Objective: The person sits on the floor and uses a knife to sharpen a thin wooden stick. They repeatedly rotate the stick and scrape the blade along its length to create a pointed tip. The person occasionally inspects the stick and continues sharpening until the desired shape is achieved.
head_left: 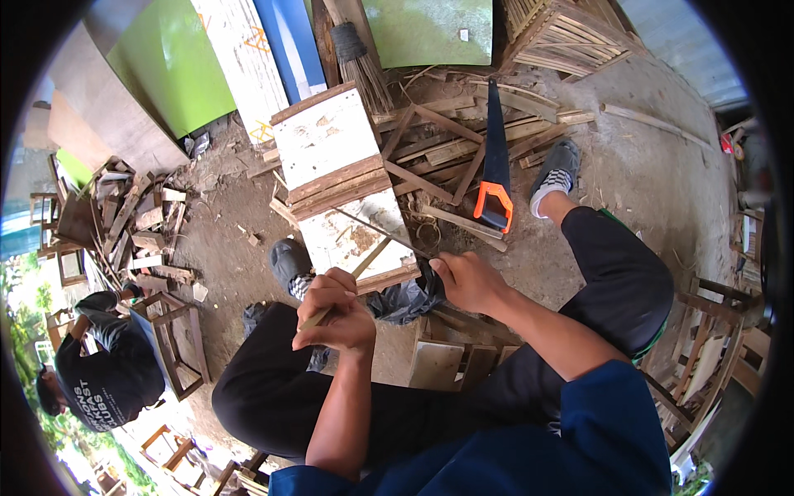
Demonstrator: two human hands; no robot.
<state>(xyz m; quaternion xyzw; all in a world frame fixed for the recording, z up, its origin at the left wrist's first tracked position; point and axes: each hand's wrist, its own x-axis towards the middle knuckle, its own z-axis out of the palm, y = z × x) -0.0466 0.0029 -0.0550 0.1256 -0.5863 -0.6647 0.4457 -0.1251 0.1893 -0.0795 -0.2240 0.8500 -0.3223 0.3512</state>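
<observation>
My left hand [335, 312] is closed around a thin light wooden strip [370, 258], which slants up and to the right over a low white-topped board [327, 136] edged with brown wood. At the board's near right corner, my right hand [470, 281] is closed on a long, narrow dark blade-like tool [380, 231]. Its handle is hidden in my fist. The tool points up and left across the board, and the strip's far end lies close to it; whether they touch I cannot tell.
A handsaw [495, 140] with an orange handle rests among loose wooden slats [438, 149] beyond my right hand. Black plastic [405, 299] lies under the board's near end. Scrap wood [136, 219] is heaped at left, near a seated person [107, 364] beside a wooden frame [178, 339].
</observation>
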